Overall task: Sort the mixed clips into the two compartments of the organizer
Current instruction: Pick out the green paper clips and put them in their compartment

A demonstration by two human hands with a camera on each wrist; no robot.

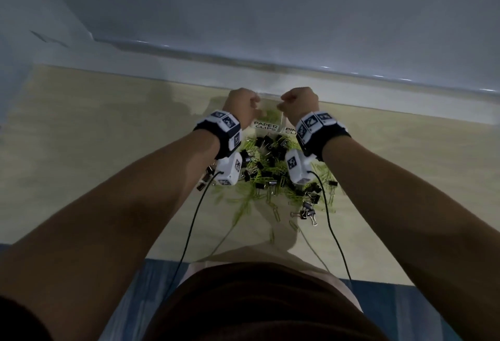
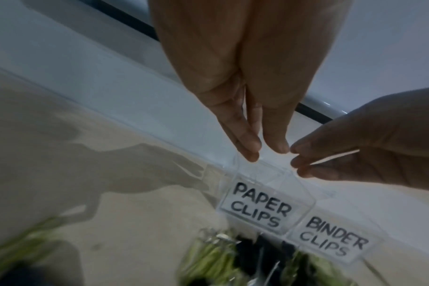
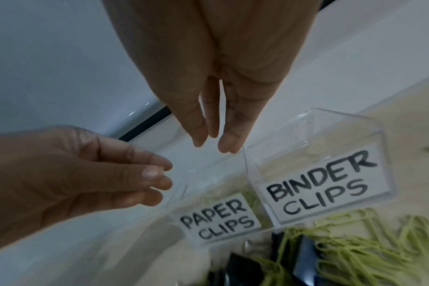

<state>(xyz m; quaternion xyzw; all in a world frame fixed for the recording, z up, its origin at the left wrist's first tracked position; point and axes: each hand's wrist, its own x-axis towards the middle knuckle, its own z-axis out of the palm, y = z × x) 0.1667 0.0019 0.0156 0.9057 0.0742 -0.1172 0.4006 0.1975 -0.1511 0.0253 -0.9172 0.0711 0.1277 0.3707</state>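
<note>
A clear two-compartment organizer [image 1: 266, 126] stands at the far side of the table, labelled PAPER CLIPS [image 2: 260, 207] and BINDER CLIPS [image 3: 316, 185]. Green paper clips lie behind the paper-clip label [image 3: 249, 198]; the binder compartment [image 3: 331, 135] looks empty. My left hand [image 2: 262, 152] hovers over the paper-clip side, fingers straight and drawn close to the thumb, nothing visible between them. My right hand [image 3: 213, 145] points down at the divider, with a small empty gap between thumb and fingers. A mixed pile [image 1: 267, 167] of green paper clips [image 3: 355, 251] and black binder clips [image 2: 257, 249] lies just in front of the organizer.
The pale wooden table [image 1: 108, 151] ends at a white ledge [image 1: 270, 70] right behind the organizer. Loose binder clips [image 1: 308, 212] are scattered toward the front right. Black cables [image 1: 189, 232] hang from both wrist cameras down to my body.
</note>
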